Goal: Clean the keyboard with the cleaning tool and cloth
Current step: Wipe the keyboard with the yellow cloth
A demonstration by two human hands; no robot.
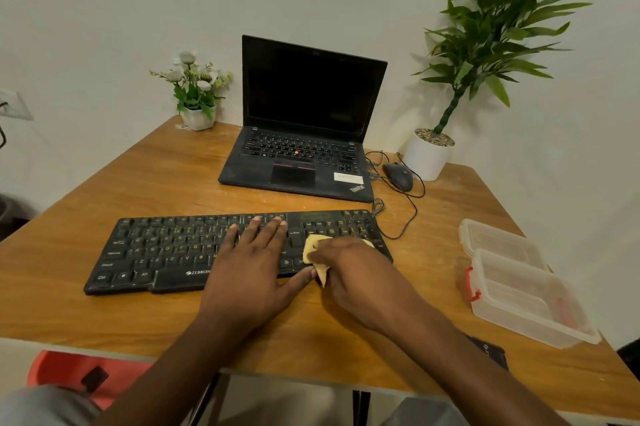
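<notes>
The keyboard is being steadied by the left hand, fingers spread flat, while the cloth is being gripped against it by the right hand.

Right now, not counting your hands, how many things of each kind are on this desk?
Laptop: 1
Keyboard: 1
Mouse: 1
Yellow cloth: 1
Potted plants: 2
Clear plastic containers: 2
Black object, near edge, unidentifiable: 1
Total: 9
</notes>
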